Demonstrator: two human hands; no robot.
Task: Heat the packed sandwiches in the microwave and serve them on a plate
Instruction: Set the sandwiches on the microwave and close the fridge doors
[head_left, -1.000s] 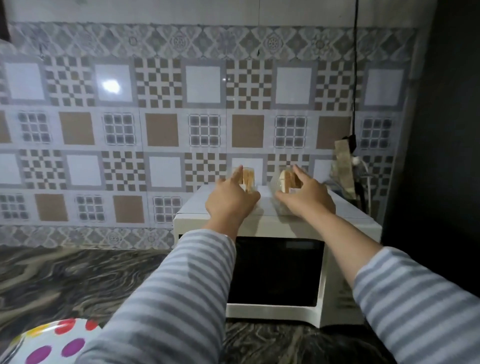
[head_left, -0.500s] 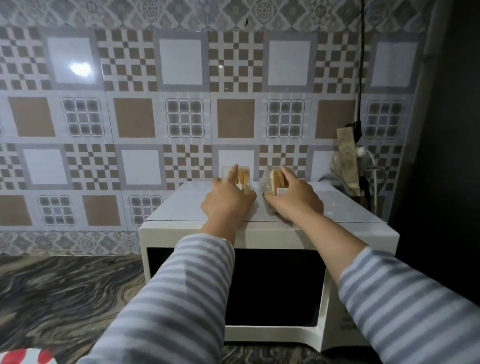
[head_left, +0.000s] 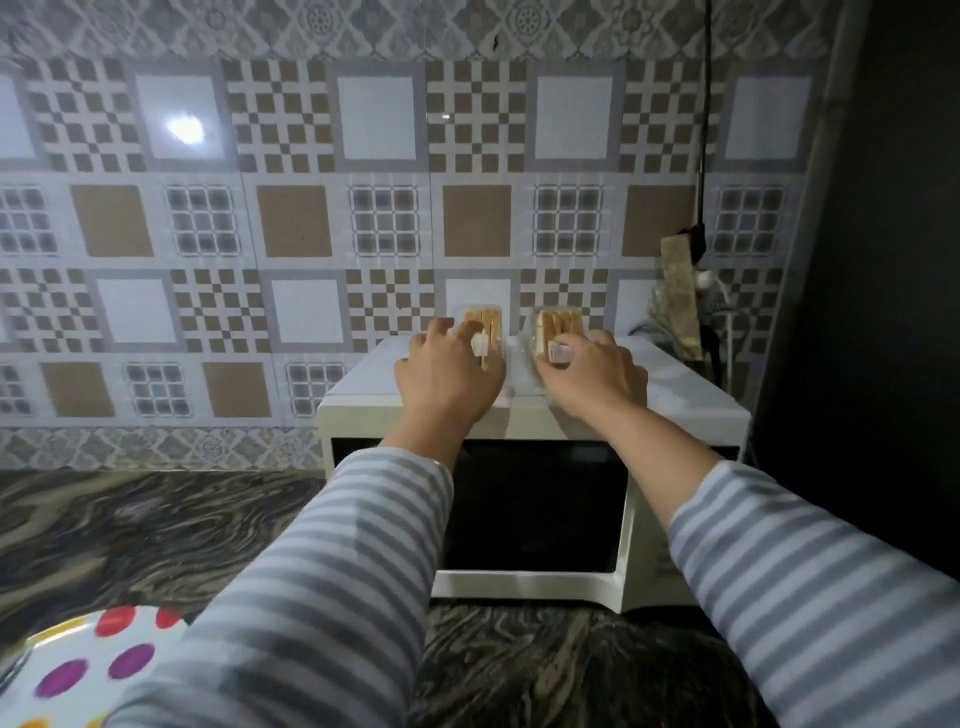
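Two clear-packed sandwiches stand on top of the white microwave (head_left: 691, 400), whose dark door is closed. My left hand (head_left: 447, 374) wraps around the left sandwich pack (head_left: 483, 319). My right hand (head_left: 592, 376) grips the right sandwich pack (head_left: 558, 325), fingers over its white label. Both packs seem to rest on the microwave's top near the tiled wall. A white plate with coloured dots (head_left: 88, 670) lies at the lower left on the dark marbled counter (head_left: 135, 535), partly covered by my striped left sleeve.
A patterned tile wall stands directly behind the microwave. A black cable (head_left: 704, 130) hangs down at the right to a plug and a tan object (head_left: 678, 296) beside the microwave. A dark wall closes off the right side.
The camera view has shifted, bringing the dotted plate back into sight. Both hands have closed further around the sandwich packs and sit slightly nearer the microwave's front edge.
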